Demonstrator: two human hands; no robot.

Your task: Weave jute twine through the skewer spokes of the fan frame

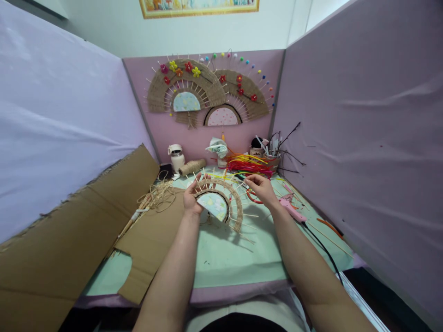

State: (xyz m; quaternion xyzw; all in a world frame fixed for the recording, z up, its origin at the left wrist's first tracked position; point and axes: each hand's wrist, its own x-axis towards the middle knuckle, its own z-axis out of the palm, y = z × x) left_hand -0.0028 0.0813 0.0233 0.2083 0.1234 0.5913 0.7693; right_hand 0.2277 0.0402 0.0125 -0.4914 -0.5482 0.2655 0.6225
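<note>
My left hand [192,199] grips the left side of a half-round woven fan [213,205], which tilts down to the right above the table. A pale blue patterned half-disc forms the fan's centre, edged in dark trim. Thin light sticks radiate from it through a band of woven brown twine [236,196], their ends sticking out past the band. My right hand [263,189] is closed in a pinch by the upper right stick ends. What its fingertips hold, perhaps a stick end or a strand of twine, is too small to make out.
Cardboard sheets [154,240] and loose twine [161,196] lie on the left. A twine roll [193,167], a white bottle [177,159] and colourful pipe cleaners [247,163] are at the back. A pink glue gun [292,210] trails its cord rightward. Finished fans [207,83] hang behind.
</note>
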